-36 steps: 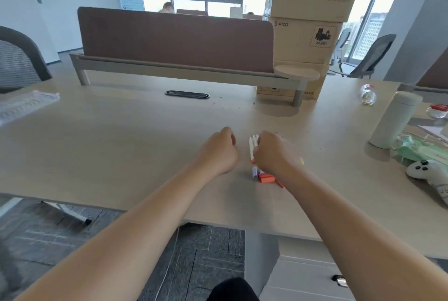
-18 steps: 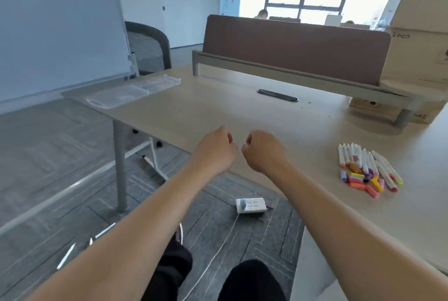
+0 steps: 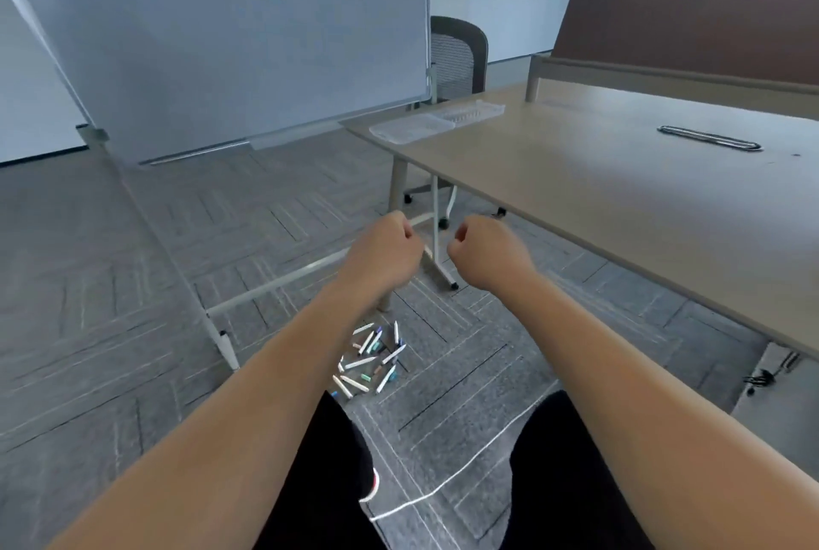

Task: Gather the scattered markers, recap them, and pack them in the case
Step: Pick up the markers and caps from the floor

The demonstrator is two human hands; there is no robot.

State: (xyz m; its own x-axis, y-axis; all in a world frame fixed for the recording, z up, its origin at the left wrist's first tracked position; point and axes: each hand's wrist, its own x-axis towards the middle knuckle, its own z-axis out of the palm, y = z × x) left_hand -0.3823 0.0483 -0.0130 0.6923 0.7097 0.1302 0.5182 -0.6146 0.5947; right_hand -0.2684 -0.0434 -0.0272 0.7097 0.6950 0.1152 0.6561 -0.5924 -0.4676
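Several markers [image 3: 372, 359] with white barrels and coloured ends lie scattered on the grey carpet, below and between my forearms. My left hand [image 3: 383, 255] and my right hand [image 3: 485, 255] hover in the air well above them, side by side, each curled into a fist with nothing visible in it. A clear plastic case [image 3: 436, 122] lies open on the far left corner of the wooden table [image 3: 620, 195], beyond both hands.
A large whiteboard [image 3: 221, 26] on a wheeled stand fills the left; its leg [image 3: 217, 328] ends close to the markers. A grey chair [image 3: 458, 57] stands behind the table. A white cord [image 3: 443, 487] runs across the floor by my legs.
My view has swung left and down, from the table to the floor. The marker pile on the table has left the view and the floor markers have come into sight. Both hands stay curled.
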